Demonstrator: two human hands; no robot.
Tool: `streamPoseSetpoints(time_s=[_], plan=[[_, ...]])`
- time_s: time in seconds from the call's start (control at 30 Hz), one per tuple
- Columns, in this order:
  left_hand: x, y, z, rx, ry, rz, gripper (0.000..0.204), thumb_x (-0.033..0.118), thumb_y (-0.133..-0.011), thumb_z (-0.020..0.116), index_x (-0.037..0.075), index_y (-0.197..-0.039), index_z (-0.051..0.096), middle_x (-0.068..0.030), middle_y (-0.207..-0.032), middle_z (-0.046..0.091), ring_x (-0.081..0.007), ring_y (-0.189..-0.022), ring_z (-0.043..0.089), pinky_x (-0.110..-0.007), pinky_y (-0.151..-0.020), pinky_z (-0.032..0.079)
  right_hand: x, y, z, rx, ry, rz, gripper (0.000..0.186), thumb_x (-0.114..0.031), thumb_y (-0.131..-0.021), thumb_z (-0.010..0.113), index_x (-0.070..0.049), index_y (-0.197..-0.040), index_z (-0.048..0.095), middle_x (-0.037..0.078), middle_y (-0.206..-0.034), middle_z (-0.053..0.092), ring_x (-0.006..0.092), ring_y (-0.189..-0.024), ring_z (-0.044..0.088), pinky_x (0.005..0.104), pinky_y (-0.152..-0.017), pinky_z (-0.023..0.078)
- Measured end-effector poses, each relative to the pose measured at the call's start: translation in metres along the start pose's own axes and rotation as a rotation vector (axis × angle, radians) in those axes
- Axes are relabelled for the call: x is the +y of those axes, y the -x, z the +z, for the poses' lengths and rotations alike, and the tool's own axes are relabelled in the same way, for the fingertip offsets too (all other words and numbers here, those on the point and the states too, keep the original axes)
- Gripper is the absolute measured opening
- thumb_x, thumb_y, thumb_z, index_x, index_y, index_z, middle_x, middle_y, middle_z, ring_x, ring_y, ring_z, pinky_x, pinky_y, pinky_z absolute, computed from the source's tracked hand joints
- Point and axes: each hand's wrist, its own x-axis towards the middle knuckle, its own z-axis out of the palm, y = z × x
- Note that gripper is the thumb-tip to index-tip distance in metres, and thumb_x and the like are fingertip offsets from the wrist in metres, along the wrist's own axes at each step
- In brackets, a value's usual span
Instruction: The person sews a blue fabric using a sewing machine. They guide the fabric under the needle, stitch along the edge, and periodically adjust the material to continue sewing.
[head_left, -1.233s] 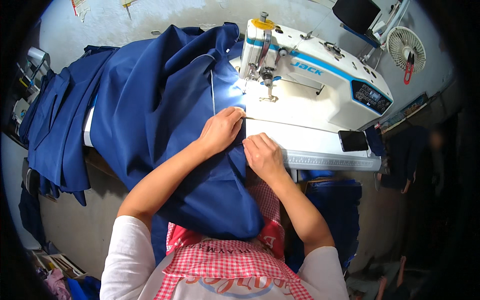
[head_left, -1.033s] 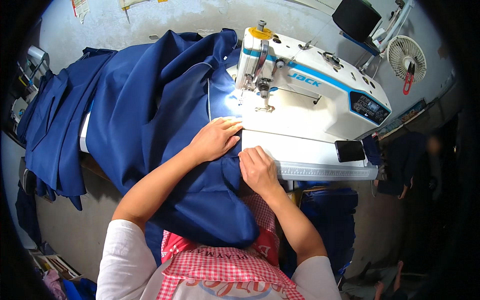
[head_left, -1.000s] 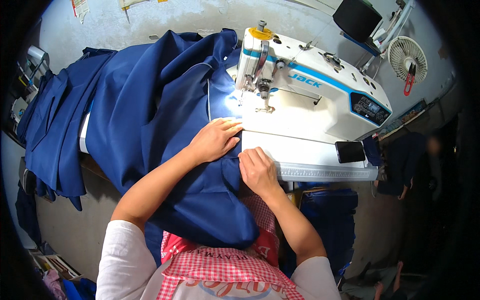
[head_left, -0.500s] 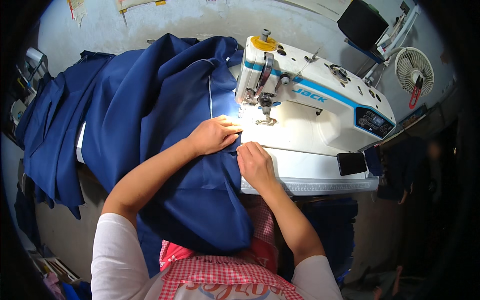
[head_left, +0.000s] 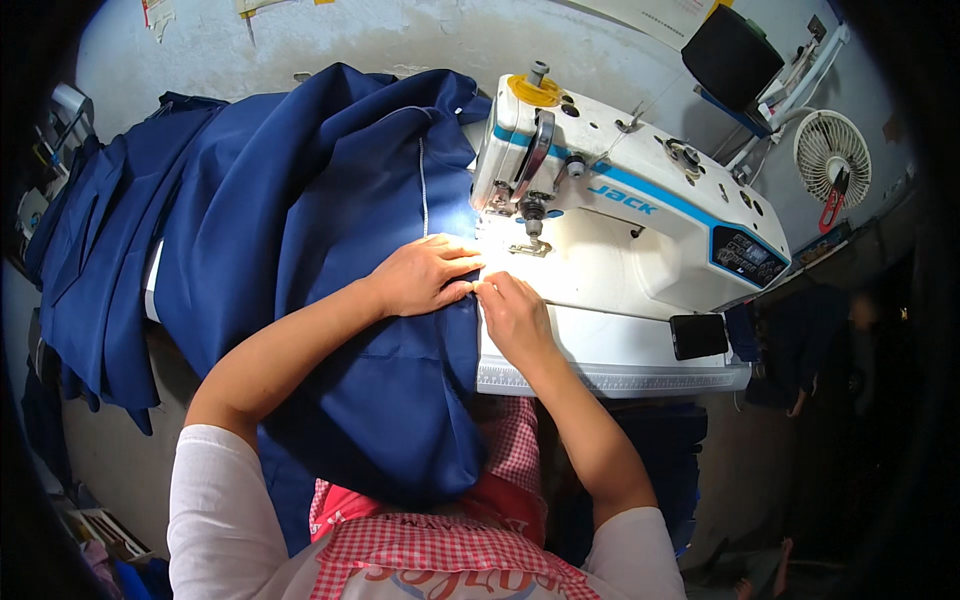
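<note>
A large sheet of dark blue fabric (head_left: pixel 340 230) spreads over the left of the sewing table, down toward my lap; a pale stitched line runs near its right side. My left hand (head_left: pixel 420 277) lies on the cloth near its right edge, fingers stretched toward the machine. Close beside it, thumb and fingertips of my right hand (head_left: pixel 517 315) pinch the cloth's edge. Just beyond both hands stands a white sewing machine (head_left: pixel 650 215). Its lit presser foot (head_left: pixel 530 248) is apart from my fingers, and no cloth shows under it.
A black phone (head_left: pixel 699 337) rests at the table's right end. Along the front edge runs a ruler strip (head_left: pixel 620 380). A small fan (head_left: pixel 832 158) and a black thread cone (head_left: pixel 731 58) are at the back right. More blue cloth (head_left: pixel 100 250) hangs off the left.
My right hand has shifted slightly up and closer to the left hand, its fingertips now at the cloth's edge. The edge beside the hands lies straighter. My left hand stays nearly in place.
</note>
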Motion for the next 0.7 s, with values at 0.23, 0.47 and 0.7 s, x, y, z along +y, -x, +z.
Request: streamPoseSetpoints(time_s=[0.23, 0.47, 0.7], plan=[[0.054, 0.031, 0.01, 0.143, -0.018, -0.12, 0.043, 0.018, -0.08, 0.068, -0.001, -0.118, 0.059, -0.0149, -0.122, 0.058, -0.0315, -0.112, 0.056, -0.038, -0.095, 0.047, 0.001, 0.005, -0.003, 0.014, -0.008, 0.023, 0.009, -0.002, -0.076, 0.065, -0.003, -0.083, 0.06, 0.009, -0.087, 0.056, 0.0272, -0.07, 0.061, 0.0385, -0.065, 0.05], [0.051, 0.032, 0.006, 0.121, 0.019, -0.083, 0.041, 0.017, -0.08, 0.068, 0.0, -0.116, 0.06, -0.0141, -0.12, 0.059, -0.0301, -0.111, 0.057, -0.037, -0.094, 0.048, 0.006, -0.001, -0.006, -0.038, 0.063, -0.055, 0.005, -0.003, -0.078, 0.063, -0.005, -0.081, 0.058, 0.008, -0.081, 0.054, 0.0257, -0.065, 0.06, 0.0364, -0.06, 0.05], [0.039, 0.024, 0.003, 0.083, 0.022, -0.081, 0.039, 0.02, -0.081, 0.065, -0.001, -0.115, 0.06, -0.0129, -0.119, 0.059, -0.0282, -0.11, 0.056, -0.036, -0.096, 0.046, 0.013, -0.005, -0.003, -0.019, 0.018, -0.043, 0.006, -0.003, -0.078, 0.062, -0.006, -0.079, 0.057, 0.008, -0.077, 0.051, 0.0252, -0.063, 0.058, 0.0365, -0.058, 0.048]])
